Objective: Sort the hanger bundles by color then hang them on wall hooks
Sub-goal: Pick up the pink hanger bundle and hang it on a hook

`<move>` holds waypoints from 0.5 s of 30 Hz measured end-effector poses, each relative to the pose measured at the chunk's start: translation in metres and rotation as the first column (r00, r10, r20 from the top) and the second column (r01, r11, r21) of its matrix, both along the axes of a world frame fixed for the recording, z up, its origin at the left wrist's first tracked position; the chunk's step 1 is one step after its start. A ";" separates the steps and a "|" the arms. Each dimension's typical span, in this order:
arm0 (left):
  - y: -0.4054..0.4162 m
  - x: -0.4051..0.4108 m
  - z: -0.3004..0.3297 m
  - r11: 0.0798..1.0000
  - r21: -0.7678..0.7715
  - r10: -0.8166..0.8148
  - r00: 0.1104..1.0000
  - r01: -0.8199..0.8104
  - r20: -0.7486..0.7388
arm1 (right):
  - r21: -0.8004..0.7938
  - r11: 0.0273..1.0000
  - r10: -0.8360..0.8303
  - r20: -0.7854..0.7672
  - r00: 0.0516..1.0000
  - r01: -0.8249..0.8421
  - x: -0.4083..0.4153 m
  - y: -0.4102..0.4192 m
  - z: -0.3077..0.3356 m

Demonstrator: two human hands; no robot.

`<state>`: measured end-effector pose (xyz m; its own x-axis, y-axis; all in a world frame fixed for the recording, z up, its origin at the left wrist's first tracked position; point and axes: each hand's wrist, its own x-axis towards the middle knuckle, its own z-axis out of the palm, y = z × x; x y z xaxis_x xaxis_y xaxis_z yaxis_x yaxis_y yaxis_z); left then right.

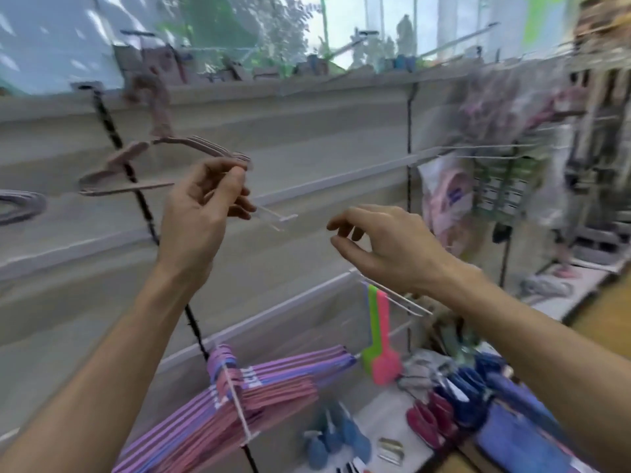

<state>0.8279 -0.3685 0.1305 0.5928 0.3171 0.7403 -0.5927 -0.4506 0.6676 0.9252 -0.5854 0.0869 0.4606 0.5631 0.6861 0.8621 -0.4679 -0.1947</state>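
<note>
Up high, L hand [201,206] pinching wall hook [273,218], R hand [382,240] loose

Both forearms are raised forward. The left hand [199,206] is held higher, fingers curled and tips pinched together. The right hand [386,247] is held palm down, fingers loosely bent, gripping nothing.

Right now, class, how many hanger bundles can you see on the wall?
3, perhaps more hidden: a dusty-pink bundle upper left that the left hand touches, a purple and pink bundle at the bottom, and part of a mauve one at the left edge.
</note>
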 end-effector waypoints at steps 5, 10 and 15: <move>-0.089 0.054 -0.024 0.983 0.011 -0.182 0.982 0.182 -0.047 | -0.007 0.992 -0.126 -0.048 0.991 0.126 0.010 -0.094 -0.027; -0.167 0.102 -0.037 0.941 -0.019 -0.338 0.936 0.338 -0.093 | -0.032 0.965 -0.262 -0.109 0.959 0.260 0.025 -0.179 -0.049; -0.234 0.143 -0.051 0.879 0.000 -0.471 0.869 0.477 -0.153 | -0.055 0.919 -0.395 -0.149 0.907 0.391 0.038 -0.251 -0.067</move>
